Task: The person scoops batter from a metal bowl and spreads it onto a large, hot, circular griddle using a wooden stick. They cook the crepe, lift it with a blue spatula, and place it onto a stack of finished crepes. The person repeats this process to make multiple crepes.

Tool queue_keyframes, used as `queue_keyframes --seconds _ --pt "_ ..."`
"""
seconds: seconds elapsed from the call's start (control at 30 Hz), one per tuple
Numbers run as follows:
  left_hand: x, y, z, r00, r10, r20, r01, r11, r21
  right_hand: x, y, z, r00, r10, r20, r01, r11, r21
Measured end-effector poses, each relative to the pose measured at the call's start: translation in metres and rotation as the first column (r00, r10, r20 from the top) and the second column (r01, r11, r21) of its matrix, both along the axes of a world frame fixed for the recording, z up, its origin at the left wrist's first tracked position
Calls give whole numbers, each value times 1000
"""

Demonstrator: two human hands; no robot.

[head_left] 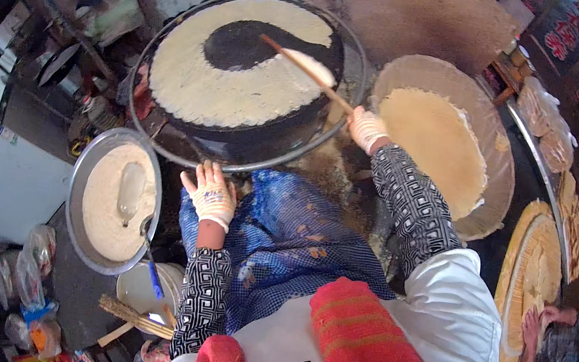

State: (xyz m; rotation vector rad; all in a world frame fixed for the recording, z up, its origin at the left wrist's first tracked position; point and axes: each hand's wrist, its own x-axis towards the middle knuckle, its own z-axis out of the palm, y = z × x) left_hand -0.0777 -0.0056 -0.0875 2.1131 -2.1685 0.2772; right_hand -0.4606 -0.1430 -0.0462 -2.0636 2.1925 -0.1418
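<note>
My right hand, in a light striped glove, grips one end of a long wooden stick. The stick reaches over a large round black griddle. Pale batter lies on it in a broad curved band around a bare black patch. A thick white mound of batter sits beside the stick at the right. My left hand, gloved too, rests with fingers spread on the metal ring around the griddle at its near side. It holds nothing.
At left stands a metal basin of batter with a ladle. A plastic-lined basket of large flat pancakes sits at right. Farther right, another person's hands touch dough-like sheets by a round woven tray. A bucket stands near my left forearm.
</note>
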Motion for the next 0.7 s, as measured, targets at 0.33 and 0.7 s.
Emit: queue_keyframes --seconds 0.33,0.7 --pt "31 -17 -5 995 101 21 -101 995 19 -10 -13 -12 999 20 -48 -23 998 -58" --pt "73 -38 18 963 264 57 -269 952 146 15 -4 -4 996 91 -23 -91 995 -29"
